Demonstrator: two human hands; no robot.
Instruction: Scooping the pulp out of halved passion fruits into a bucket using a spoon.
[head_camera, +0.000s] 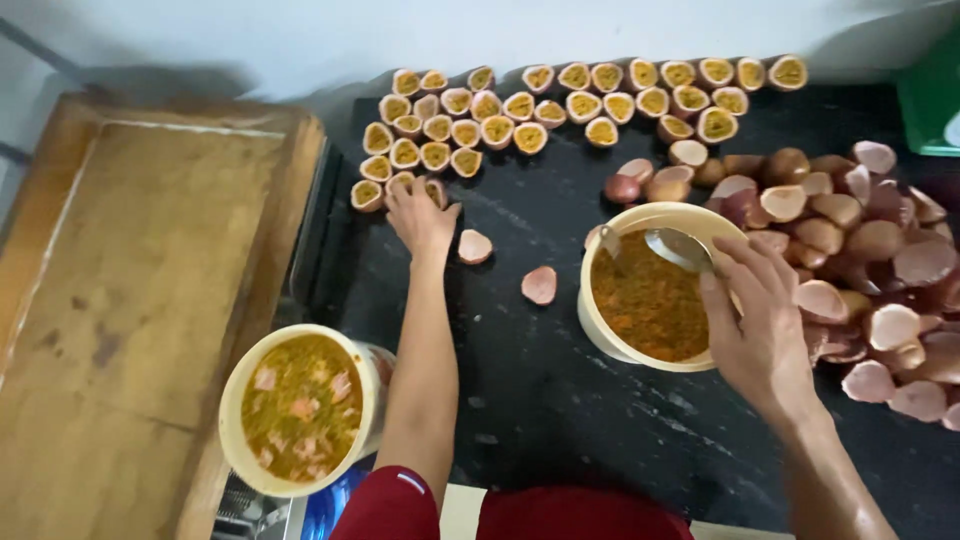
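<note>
My left hand (418, 215) reaches to the near end of the rows of cut passion fruit halves (480, 122), fingers closing around one half at the row's lower left. My right hand (765, 320) holds a metal spoon (678, 247) over a cream bucket (690, 218) of orange pulp; the bowl of the spoon sits above the pulp at the far rim. Two emptied shells (474, 246) lie on the black counter between my hands.
A heap of emptied shells (865, 260) fills the counter's right side. A second cream bucket (240, 400) of pulp with shell bits sits lower left, beside a wooden board (130, 280). A green container (935, 100) stands at the far right. White wall behind.
</note>
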